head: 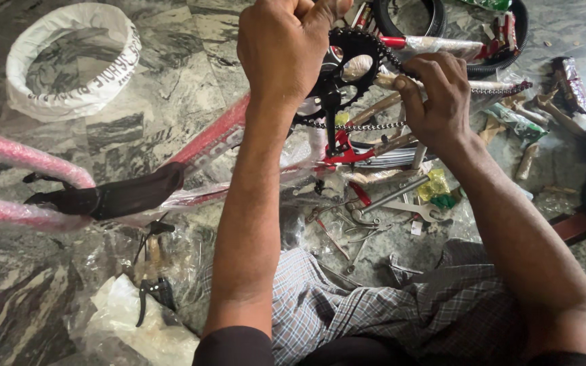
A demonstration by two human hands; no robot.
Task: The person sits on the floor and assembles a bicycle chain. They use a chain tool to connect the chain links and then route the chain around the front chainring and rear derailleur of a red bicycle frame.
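Chainring (pixel 350 64), black and toothed, sits on the red bike frame (pixel 211 139) above the floor. Your left hand (pixel 283 51) clamps its crank; your right hand (pixel 435 95) pinches the chain (pixel 361 126) beside it.

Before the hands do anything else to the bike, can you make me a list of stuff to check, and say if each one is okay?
1. Left hand has a firm hold at the black chainring: ok, it is closed in a fist there, though what it grips is hidden.
2. Right hand has hold of the wrapped frame tube: ok, fingers curl around it.
3. Chain sits on the chainring teeth: cannot tell, the left hand hides the upper part.
4. Fingers clear of the teeth: not ok, both hands are right against them.
5. Tools within reach: ok, spanners lie on the floor by the knees.
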